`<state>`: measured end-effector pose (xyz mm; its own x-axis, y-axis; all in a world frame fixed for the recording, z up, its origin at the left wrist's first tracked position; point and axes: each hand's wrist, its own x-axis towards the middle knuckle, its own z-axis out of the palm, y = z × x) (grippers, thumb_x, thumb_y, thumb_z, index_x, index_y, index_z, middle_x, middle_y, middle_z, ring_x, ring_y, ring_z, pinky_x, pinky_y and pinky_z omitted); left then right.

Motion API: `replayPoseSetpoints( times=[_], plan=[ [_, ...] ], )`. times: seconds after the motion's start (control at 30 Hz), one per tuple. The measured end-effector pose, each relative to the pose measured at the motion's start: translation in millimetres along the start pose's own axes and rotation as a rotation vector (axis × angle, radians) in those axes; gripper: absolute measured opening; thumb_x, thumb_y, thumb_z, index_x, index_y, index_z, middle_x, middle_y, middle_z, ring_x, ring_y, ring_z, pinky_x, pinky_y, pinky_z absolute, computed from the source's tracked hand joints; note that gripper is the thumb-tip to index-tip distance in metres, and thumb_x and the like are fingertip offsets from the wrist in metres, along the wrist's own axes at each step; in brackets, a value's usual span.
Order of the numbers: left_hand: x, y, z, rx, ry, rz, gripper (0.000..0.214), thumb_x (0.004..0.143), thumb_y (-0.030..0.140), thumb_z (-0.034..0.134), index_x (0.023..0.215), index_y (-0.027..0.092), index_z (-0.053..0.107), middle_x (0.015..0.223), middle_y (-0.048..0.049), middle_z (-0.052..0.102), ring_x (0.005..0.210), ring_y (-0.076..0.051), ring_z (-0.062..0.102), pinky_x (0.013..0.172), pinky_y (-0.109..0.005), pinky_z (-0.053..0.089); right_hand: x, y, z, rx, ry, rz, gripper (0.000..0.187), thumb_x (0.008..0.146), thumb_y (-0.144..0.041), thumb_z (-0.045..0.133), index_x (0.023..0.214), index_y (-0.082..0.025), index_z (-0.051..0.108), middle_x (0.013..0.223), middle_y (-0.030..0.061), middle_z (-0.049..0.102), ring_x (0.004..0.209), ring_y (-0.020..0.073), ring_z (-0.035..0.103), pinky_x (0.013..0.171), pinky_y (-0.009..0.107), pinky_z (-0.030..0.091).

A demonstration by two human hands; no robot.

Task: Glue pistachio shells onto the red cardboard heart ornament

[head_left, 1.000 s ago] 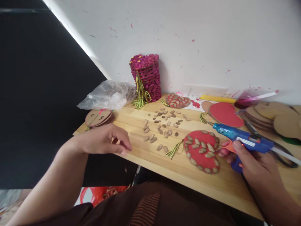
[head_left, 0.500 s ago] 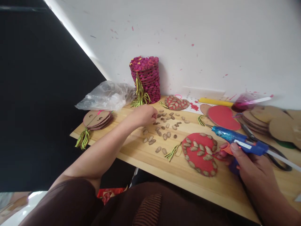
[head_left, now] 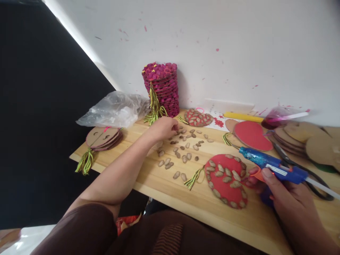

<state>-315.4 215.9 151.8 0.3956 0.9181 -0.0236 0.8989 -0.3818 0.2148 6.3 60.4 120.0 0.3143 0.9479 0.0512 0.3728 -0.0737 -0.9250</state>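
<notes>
My right hand (head_left: 289,198) grips a blue hot glue gun (head_left: 271,164) by its handle, a finger at the orange trigger and a white glue stick out of its back. Its nozzle points left, above the table. Just left of that hand lies a red heart-shaped piece (head_left: 225,191) edged with peanuts, more of them across its middle, with a green-yellow tassel. My left hand (head_left: 166,128) reaches among loose peanuts (head_left: 185,157) strewn on the table, its fingers pinched together; what is between them is hidden.
Behind stand a stack of magenta hearts (head_left: 162,88) and a clear plastic bag (head_left: 114,108). A cardboard stack (head_left: 103,136) lies left. At the right are a plain red heart (head_left: 252,134), scissors (head_left: 281,152), a cup of magenta paint (head_left: 276,117) and cardboard pieces (head_left: 321,143).
The view has shifted slightly. My left hand stays at the far side of the loose peanuts, fingers still pinched. My right hand keeps hold of the glue gun in nearly the same place.
</notes>
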Motion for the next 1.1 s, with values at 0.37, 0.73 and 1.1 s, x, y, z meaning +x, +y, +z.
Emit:
replayPoseSetpoints(
  times=[0.37,0.73,1.1],
  plan=[
    [-0.1,-1.8,2.8,-0.038,0.037,0.081,0.024,0.081,0.015,0.058,0.095,0.020,0.078,0.094,-0.0033,0.078,0.085,-0.018,0.069,0.076,-0.026,0.047,-6.2,-6.7,1.4,-0.122,0.044,0.026,0.030,0.084,-0.056,0.063,0.073,-0.028,0.070,0.068,0.0026,0.072,0.058,0.0237,0.063,0.052,0.034,0.050],
    [5.6,-0.1,10.4,0.039,0.018,0.085,0.025,0.082,0.015,0.057,0.095,0.019,0.078,0.095,-0.0056,0.078,0.086,-0.019,0.069,0.078,-0.028,0.048,-5.2,-4.9,0.8,-0.116,0.023,0.027,0.028,0.082,-0.055,0.065,0.079,-0.028,0.071,0.064,0.0024,0.070,0.054,0.0236,0.062,0.048,0.034,0.049],
    [7.4,-3.1,18.4,0.082,0.034,0.115,0.026,0.081,0.016,0.054,0.094,0.018,0.077,0.094,-0.0078,0.077,0.086,-0.022,0.070,0.076,-0.030,0.048,-3.6,-8.1,0.9,-0.081,0.034,0.020,0.028,0.077,-0.054,0.068,0.070,-0.027,0.072,0.061,0.0030,0.069,0.051,0.0223,0.060,0.044,0.032,0.049]
  ],
)
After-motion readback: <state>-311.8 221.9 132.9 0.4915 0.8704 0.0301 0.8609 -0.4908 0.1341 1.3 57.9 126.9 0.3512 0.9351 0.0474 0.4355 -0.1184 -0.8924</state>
